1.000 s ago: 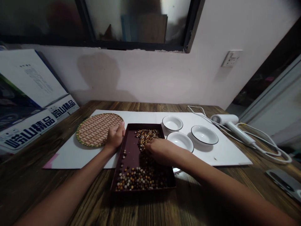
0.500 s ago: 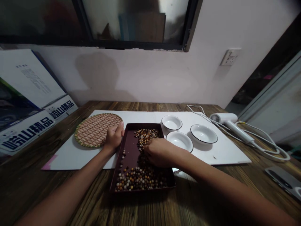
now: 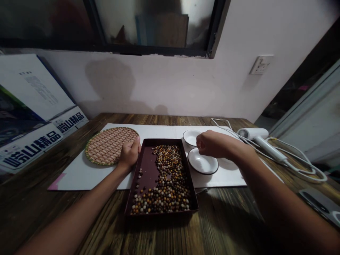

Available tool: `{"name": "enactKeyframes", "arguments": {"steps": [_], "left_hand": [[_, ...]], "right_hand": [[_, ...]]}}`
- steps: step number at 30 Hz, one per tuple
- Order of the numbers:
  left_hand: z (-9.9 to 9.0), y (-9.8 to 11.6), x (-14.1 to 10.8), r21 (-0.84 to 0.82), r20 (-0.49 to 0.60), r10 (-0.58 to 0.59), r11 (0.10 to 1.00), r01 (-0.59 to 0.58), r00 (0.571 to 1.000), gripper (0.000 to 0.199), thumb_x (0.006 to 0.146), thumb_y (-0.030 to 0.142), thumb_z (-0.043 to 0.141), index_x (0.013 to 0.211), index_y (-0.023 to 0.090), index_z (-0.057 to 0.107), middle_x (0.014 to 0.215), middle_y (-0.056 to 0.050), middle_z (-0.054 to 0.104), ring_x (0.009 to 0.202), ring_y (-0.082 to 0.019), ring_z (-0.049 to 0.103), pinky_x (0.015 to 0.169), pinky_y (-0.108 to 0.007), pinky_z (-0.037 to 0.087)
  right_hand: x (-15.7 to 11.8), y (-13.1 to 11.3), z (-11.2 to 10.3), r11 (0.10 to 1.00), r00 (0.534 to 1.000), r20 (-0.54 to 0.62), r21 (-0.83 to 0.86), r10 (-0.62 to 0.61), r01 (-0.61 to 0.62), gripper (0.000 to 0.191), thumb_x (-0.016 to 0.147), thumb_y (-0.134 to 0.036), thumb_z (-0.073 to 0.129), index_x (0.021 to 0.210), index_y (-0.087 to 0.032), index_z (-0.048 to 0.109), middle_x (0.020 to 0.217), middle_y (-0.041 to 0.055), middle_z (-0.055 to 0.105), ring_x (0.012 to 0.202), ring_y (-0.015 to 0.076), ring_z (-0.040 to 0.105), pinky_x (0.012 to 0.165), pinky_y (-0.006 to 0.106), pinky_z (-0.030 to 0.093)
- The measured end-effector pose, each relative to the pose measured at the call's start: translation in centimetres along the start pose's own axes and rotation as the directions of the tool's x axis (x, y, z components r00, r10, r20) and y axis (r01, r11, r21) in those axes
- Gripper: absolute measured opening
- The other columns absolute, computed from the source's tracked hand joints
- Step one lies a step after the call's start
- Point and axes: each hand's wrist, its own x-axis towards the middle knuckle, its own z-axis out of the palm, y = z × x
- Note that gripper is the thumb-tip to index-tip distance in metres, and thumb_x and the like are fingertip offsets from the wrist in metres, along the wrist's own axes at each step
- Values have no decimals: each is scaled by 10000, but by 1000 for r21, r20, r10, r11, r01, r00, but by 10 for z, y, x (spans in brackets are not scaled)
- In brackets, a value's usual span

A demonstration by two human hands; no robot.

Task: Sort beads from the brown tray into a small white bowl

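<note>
My left hand (image 3: 129,153) is closed on the left wall of a dark maroon tray (image 3: 147,164), thumb on top. Many small round beads (image 3: 170,189) in brown, orange and cream lie in it, mostly along the right and near sides. My right hand (image 3: 214,143) is held closed above the white dark-rimmed bowls, its fingertips turned away, so whatever they pinch is hidden. Below it is the front bowl (image 3: 203,166); the back bowl (image 3: 189,137) shows just left of it. My right hand and forearm mostly cover a third bowl (image 3: 228,165).
A round woven mat (image 3: 110,146) lies left of the tray on a white board (image 3: 159,131). On the right are a white hair dryer (image 3: 268,145) with its looped cord and a phone (image 3: 317,205). Printed boxes (image 3: 34,106) stand at the left.
My right hand has lifted out of the beads and moved right and away from me, over the bowls. My left hand stays on the tray's edge.
</note>
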Motion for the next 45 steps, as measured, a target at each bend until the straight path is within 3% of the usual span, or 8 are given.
{"name": "enactKeyframes", "arguments": {"steps": [6, 24, 45], "left_hand": [[-1, -2, -1, -20, 4, -21, 1000, 22, 1000, 562, 946, 519, 489, 473, 217, 459, 448, 0, 430, 446, -128, 417, 472, -292, 331], [-1, -7, 0, -38, 8, -19, 999, 19, 1000, 559, 959, 506, 493, 483, 215, 468, 467, 1, 436, 460, -128, 414, 485, -298, 321], [0, -1, -1, -32, 5, -29, 999, 29, 1000, 547, 953, 477, 491, 477, 209, 462, 450, 4, 426, 454, -125, 411, 486, -290, 318]], "right_hand": [[6, 4, 5, 999, 998, 54, 10, 32, -33, 125, 756, -143, 621, 794, -191, 730, 755, 39, 703, 595, 139, 556, 536, 278, 357], [10, 16, 9, 999, 999, 53, 51, 0, -3, 178, 780, -124, 653, 905, -198, 755, 837, 40, 726, 685, 158, 613, 614, 287, 405], [1, 3, -2, 999, 997, 79, 25, 17, -19, 241, 801, -135, 617, 981, -202, 763, 910, 59, 745, 736, 179, 638, 632, 293, 425]]}}
